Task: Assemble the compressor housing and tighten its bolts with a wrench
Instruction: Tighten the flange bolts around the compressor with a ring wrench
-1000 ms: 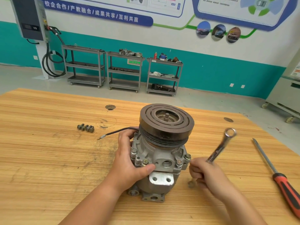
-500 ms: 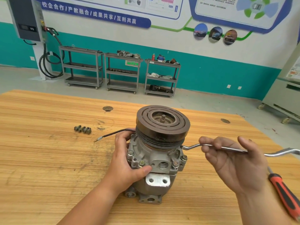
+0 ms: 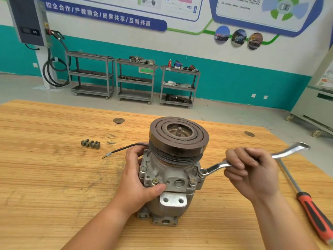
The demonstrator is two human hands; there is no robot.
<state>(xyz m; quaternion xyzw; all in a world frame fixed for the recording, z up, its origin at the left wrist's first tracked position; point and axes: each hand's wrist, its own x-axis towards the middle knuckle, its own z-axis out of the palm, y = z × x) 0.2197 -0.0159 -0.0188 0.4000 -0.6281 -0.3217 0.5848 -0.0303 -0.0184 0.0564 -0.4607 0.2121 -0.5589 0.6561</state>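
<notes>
Head view: compressor (image 3: 173, 170) upright on table (image 3: 45, 177), pulley on top. Left hand (image 3: 138, 179) grips its housing. Right hand (image 3: 252, 170) clamped round wrench (image 3: 216, 166), ring end on right-side bolt (image 3: 202, 171). Loose bolts (image 3: 90, 143) and screwdriver (image 3: 306, 201) lie apart.

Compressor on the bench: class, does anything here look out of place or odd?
Loose bolts lie on the table left of the compressor, while the wrench is already engaged on it. The black wire lies unconnected.

A red-handled screwdriver (image 3: 306, 202) lies on the wooden table (image 3: 45, 177).
</notes>
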